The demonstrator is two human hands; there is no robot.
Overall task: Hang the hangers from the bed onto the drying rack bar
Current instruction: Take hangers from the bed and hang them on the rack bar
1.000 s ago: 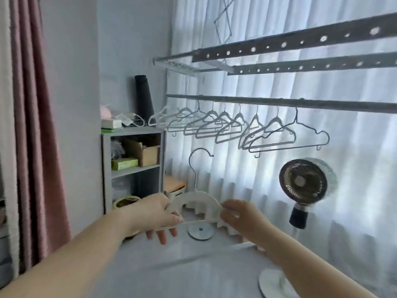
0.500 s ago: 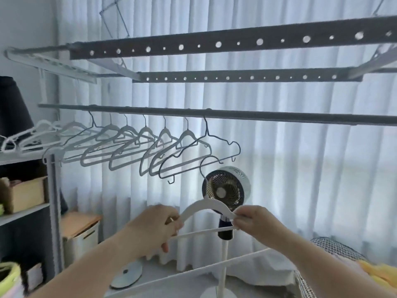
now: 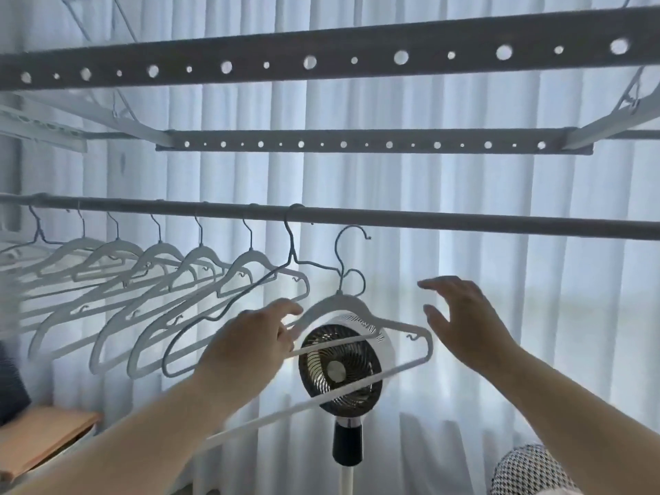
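My left hand grips the left shoulder of a white hanger, holding it up in front of the fan. Its metal hook sits just below the round drying rack bar, not over it. My right hand is off the hanger, fingers spread, just right of its right end. Several white hangers and one thin dark wire hanger hang in a row on the bar to the left.
Two flat perforated rack bars run overhead above the round bar. A standing fan is right behind the held hanger. White curtains fill the background. A wooden-topped box sits low left, patterned fabric low right.
The view turned right and closer to the rack. The hanger rose from waist height to just under the bar. My right hand let go of the hanger's right end and opened.
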